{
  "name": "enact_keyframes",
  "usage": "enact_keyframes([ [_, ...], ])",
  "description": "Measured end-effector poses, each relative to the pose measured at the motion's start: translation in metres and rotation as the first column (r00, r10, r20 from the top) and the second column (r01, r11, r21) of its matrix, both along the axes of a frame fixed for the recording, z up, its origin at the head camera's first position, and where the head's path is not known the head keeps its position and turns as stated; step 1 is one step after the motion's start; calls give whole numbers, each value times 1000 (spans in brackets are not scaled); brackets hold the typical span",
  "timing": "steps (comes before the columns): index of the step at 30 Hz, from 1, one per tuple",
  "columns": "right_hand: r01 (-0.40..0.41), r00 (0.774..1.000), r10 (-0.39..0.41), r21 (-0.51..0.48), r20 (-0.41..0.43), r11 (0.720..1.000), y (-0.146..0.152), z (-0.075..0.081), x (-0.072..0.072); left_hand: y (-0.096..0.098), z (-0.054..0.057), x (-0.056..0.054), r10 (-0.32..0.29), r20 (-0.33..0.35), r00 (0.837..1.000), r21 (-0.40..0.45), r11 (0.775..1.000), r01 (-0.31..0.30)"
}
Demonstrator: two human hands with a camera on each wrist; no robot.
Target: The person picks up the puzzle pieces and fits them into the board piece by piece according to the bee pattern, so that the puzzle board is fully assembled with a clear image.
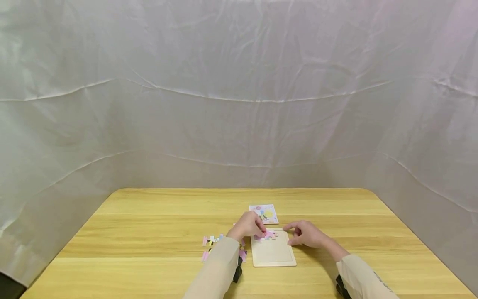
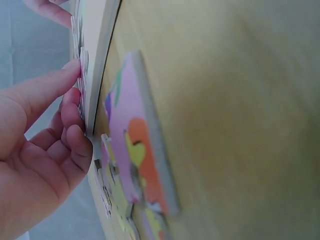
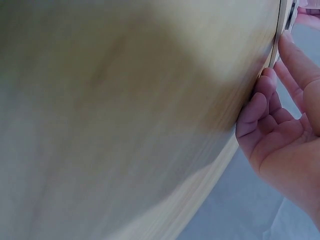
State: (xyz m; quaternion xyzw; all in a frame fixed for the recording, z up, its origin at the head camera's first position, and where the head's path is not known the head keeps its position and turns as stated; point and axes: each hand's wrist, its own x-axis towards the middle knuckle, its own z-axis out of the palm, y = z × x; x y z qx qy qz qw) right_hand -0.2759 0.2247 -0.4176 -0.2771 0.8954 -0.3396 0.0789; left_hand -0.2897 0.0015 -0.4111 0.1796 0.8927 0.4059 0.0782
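Note:
A shallow light-wood puzzle tray (image 1: 274,254) lies on the table, with several pink jigsaw pieces (image 1: 271,235) along its far side. My left hand (image 1: 247,225) reaches over the tray's far left part. Its thumb and fingertips pinch a pink puzzle piece (image 2: 84,61) close over the tray; the fingers cover much of it. On the tray's opposite side, my right hand (image 1: 307,234) rests against the edge. Its index finger touches the far right corner and its thumb (image 3: 295,55) the right rim, the other fingers loosely bent.
Loose puzzle pieces (image 1: 206,256) lie left of the tray, partly hidden by my left forearm. One pink piece with an orange patch (image 2: 131,107) is near the left wrist. Behind the tray lies a printed picture card (image 1: 267,214). Grey sheeting (image 1: 239,133) surrounds the wooden table (image 1: 149,232).

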Motion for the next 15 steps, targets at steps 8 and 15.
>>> enact_keyframes([
  [8, 6, 1000, -6, 8, -9, 1000, 0, -1, -2, 2, 5, 1, -5, -9, 1000, -34, 999, 5],
  [15, 2, 1000, -2, 8, -7, 1000, 1, -2, -3, 3, 4, 0, -14, -24, 1000, -59, 998, 13],
])
